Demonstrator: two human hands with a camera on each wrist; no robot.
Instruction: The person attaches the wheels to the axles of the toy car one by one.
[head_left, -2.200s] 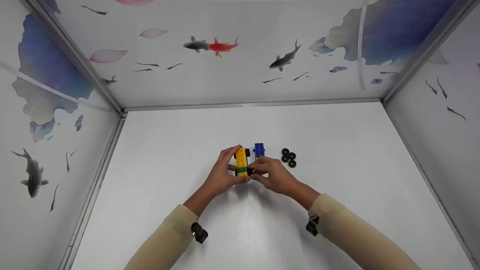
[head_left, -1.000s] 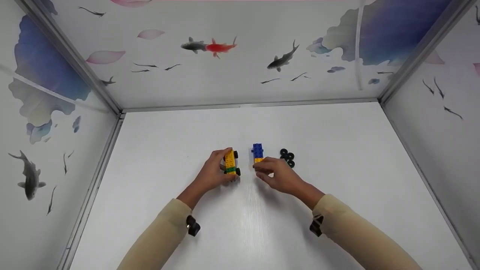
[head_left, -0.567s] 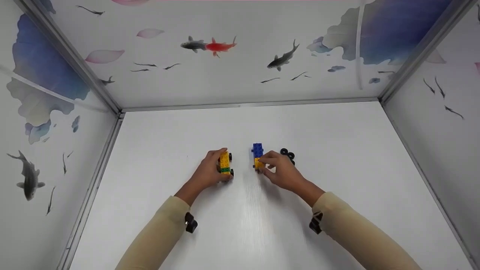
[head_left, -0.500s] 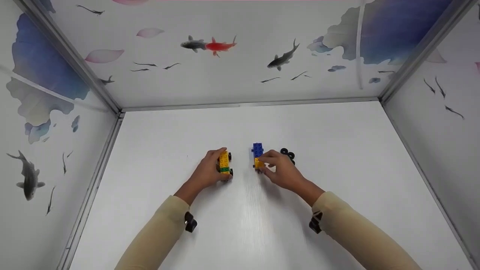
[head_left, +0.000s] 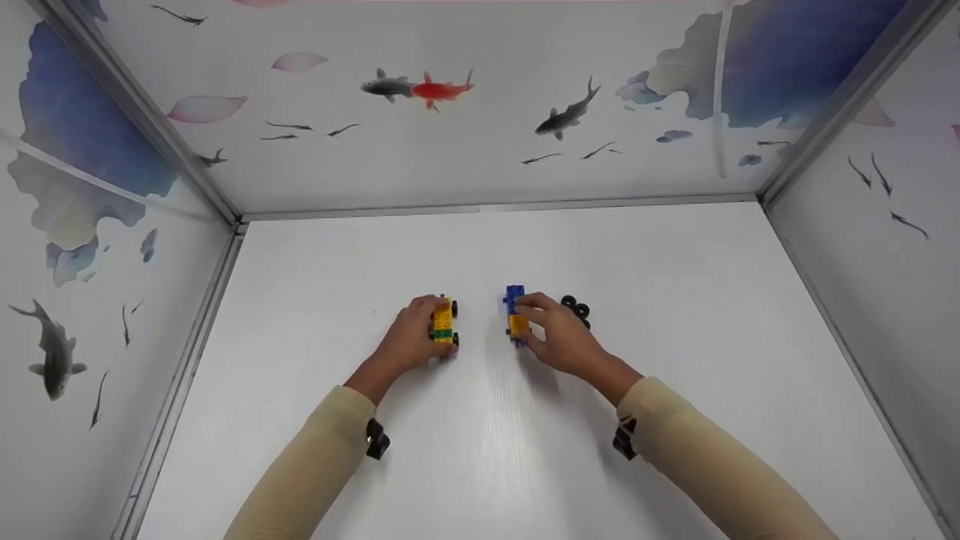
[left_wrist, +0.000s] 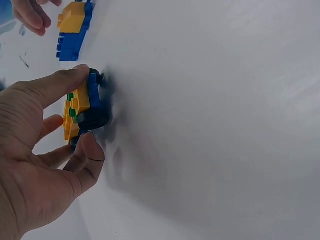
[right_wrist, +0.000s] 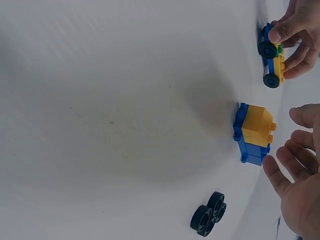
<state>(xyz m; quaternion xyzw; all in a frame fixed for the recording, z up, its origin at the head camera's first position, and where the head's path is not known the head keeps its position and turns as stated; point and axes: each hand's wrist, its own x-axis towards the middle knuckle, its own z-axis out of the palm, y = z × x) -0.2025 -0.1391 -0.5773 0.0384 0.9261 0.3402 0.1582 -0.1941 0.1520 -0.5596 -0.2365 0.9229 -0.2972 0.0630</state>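
Observation:
My left hand [head_left: 407, 335] grips a small building-brick car [head_left: 443, 324] by its two ends, thumb on the near one. The car has a yellow brick top with a green strip, a blue base and black wheels, seen closely in the left wrist view. To its right stands a blue wheelless chassis [head_left: 514, 290] with a yellow brick [head_left: 518, 325] on its near half. Beside that chassis hovers my right hand [right_wrist: 303, 192], its fingers loosely bent and spread, with nothing held. One fingertip is close to the chassis's blue end; contact is unclear.
Several black tyres [head_left: 583, 309] lie in a cluster right of the chassis, partly behind the right hand in the head view. White panels with painted fish [head_left: 566, 118] enclose the white table [head_left: 375, 262] at the back and sides.
The left hand has carried the car leftward, away from the chassis. My right hand has left the car and shifted beside the chassis, uncovering its yellow brick.

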